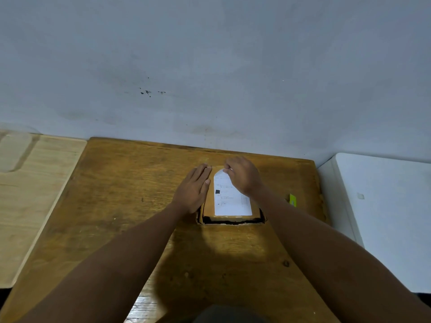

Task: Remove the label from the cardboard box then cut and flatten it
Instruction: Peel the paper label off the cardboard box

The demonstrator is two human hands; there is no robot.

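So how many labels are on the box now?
1. The white label lies on top of the box, its far end pinched by the right hand. Other box sides are hidden.

Support: brown varnished wooden table (116, 206), centre of frame
On it: flat brown cardboard box (208, 206), centre; small yellow-green object (292, 200), centre right

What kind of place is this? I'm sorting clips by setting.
Probably a plain home room or small workspace: a worn brown wooden table pushed against a scuffed pale painted wall, a lighter wooden board to the left and a white plastic surface to the right.
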